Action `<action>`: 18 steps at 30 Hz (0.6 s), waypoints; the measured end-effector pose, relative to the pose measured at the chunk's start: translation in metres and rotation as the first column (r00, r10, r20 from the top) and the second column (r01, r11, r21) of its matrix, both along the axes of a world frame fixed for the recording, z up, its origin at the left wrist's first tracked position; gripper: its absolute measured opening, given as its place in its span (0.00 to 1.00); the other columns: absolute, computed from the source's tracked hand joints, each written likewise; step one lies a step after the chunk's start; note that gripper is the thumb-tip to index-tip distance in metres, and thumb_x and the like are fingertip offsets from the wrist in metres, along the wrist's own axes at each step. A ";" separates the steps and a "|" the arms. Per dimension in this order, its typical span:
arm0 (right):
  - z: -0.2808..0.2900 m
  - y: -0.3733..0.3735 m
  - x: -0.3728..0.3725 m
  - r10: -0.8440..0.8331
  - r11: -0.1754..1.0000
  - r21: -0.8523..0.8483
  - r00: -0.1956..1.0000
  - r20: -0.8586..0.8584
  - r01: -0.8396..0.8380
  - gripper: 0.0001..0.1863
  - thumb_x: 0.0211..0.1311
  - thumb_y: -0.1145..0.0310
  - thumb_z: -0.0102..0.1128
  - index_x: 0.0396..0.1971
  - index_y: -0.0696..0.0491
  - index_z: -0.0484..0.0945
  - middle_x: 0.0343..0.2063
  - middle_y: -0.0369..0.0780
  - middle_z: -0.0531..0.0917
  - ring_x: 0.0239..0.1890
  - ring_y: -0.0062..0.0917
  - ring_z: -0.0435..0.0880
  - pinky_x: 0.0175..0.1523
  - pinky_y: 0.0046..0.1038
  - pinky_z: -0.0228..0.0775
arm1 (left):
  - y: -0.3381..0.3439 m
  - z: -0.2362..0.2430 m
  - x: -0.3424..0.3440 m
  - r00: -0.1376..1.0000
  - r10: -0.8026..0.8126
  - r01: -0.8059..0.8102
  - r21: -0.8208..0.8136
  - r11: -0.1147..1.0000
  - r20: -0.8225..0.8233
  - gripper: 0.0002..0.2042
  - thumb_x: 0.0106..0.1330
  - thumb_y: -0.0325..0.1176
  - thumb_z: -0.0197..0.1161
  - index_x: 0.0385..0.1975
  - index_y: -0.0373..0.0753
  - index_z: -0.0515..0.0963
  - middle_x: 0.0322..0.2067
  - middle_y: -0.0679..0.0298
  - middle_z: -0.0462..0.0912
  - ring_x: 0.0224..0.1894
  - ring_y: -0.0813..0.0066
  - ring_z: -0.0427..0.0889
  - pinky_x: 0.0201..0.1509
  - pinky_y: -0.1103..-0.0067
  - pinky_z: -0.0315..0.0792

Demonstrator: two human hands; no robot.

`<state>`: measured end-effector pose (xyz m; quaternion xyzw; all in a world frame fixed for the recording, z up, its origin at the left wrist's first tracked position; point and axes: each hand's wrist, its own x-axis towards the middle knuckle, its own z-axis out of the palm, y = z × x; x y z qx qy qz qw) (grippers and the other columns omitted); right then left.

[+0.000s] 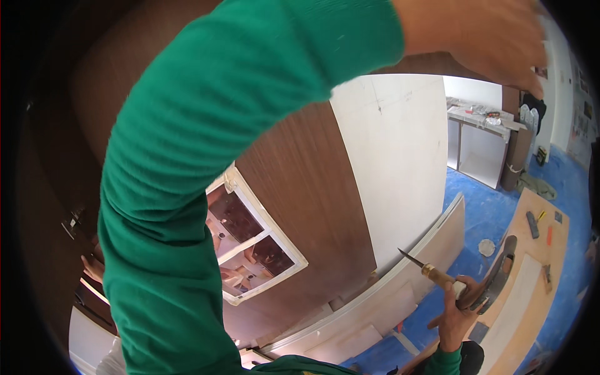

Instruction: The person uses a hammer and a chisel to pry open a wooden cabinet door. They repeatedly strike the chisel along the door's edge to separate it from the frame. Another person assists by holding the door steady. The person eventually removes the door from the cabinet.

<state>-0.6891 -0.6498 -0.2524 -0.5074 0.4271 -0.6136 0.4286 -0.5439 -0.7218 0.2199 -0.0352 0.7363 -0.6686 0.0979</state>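
My left arm in a green sleeve rises from the lower left and arches across the view. My left hand (475, 34) is high at the upper right, palm down, its fingers smeared by motion. Low on the right, my right hand (455, 312) grips a wood-handled chisel (437, 274). Its thin dark blade points up and left, and the handle has a pale end. Against that hand lies a long dark tool (500, 272) with a brown wooden part; I cannot tell whether the hand also holds it.
A brown wood-grain panel (306, 181) has a white-framed opening (290, 269) with two dark reflective panes. Pale boards (431, 250) lean below it. On the right, a plywood bench (537, 206) carries small tools over blue floor covering (459, 184). Another hand (92, 267) shows at far left.
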 end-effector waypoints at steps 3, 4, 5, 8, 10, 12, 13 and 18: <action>0.001 0.006 -0.002 -0.002 1.000 0.000 0.998 -0.069 0.002 0.16 0.73 0.73 0.74 0.55 0.60 0.80 0.42 0.38 0.78 0.39 0.20 0.74 0.43 0.26 0.68 | 0.006 -0.002 0.002 0.994 0.091 -0.089 -0.034 0.995 0.063 0.22 0.78 0.49 0.65 0.49 0.33 0.90 0.49 0.52 0.90 0.60 0.48 0.86 0.75 0.50 0.71; 0.005 0.008 -0.002 -0.017 1.000 -0.027 0.996 -0.091 0.014 0.16 0.73 0.73 0.75 0.54 0.60 0.81 0.42 0.38 0.78 0.39 0.20 0.75 0.43 0.26 0.69 | 0.012 -0.002 0.010 0.996 0.085 -0.084 -0.036 0.996 0.039 0.22 0.77 0.50 0.65 0.49 0.34 0.90 0.50 0.51 0.89 0.60 0.47 0.85 0.75 0.49 0.71; 0.006 0.009 -0.005 -0.047 0.998 -0.056 0.992 -0.113 0.041 0.15 0.73 0.73 0.75 0.54 0.60 0.81 0.41 0.37 0.78 0.39 0.21 0.75 0.43 0.27 0.69 | 0.021 -0.003 0.015 0.998 0.064 -0.064 -0.038 0.997 0.002 0.23 0.76 0.52 0.66 0.50 0.34 0.89 0.51 0.50 0.88 0.61 0.46 0.85 0.75 0.49 0.71; 0.003 0.017 0.001 -0.053 0.998 -0.047 0.999 -0.008 0.053 0.15 0.73 0.74 0.74 0.54 0.60 0.80 0.43 0.38 0.78 0.41 0.22 0.75 0.47 0.27 0.71 | 0.088 -0.006 0.055 0.988 0.098 -0.108 -0.086 0.990 -0.118 0.26 0.73 0.56 0.66 0.51 0.35 0.88 0.54 0.48 0.87 0.63 0.43 0.83 0.76 0.47 0.71; 0.002 0.017 0.004 -0.027 0.999 -0.035 0.997 0.076 0.030 0.15 0.74 0.74 0.74 0.54 0.61 0.80 0.45 0.38 0.79 0.43 0.22 0.76 0.51 0.28 0.72 | 0.146 -0.012 0.082 0.969 0.152 -0.180 -0.132 0.975 -0.196 0.28 0.71 0.59 0.67 0.51 0.36 0.88 0.56 0.47 0.86 0.64 0.41 0.82 0.76 0.46 0.71; -0.002 0.018 -0.004 -0.087 0.996 0.008 0.991 0.103 0.087 0.15 0.74 0.74 0.74 0.54 0.61 0.80 0.46 0.39 0.78 0.45 0.23 0.75 0.54 0.28 0.72 | 0.171 -0.020 0.111 0.956 0.114 -0.164 -0.169 0.972 -0.270 0.30 0.69 0.62 0.67 0.52 0.37 0.87 0.58 0.46 0.84 0.65 0.39 0.80 0.76 0.45 0.71; -0.008 0.016 -0.007 -0.064 0.998 0.025 0.993 0.103 0.062 0.15 0.74 0.74 0.74 0.54 0.61 0.80 0.46 0.38 0.78 0.46 0.23 0.75 0.54 0.28 0.72 | 0.194 -0.028 0.124 0.945 0.131 -0.195 -0.194 0.962 -0.301 0.32 0.68 0.63 0.67 0.52 0.37 0.86 0.59 0.45 0.84 0.66 0.38 0.80 0.76 0.44 0.71; -0.027 0.010 -0.017 -0.145 0.987 -0.084 0.987 -0.063 0.140 0.14 0.76 0.72 0.73 0.54 0.60 0.82 0.42 0.35 0.78 0.43 0.20 0.76 0.48 0.27 0.70 | 0.247 -0.052 0.158 0.908 0.128 -0.226 -0.209 0.952 -0.399 0.34 0.65 0.64 0.69 0.57 0.38 0.82 0.64 0.43 0.78 0.70 0.35 0.75 0.78 0.41 0.68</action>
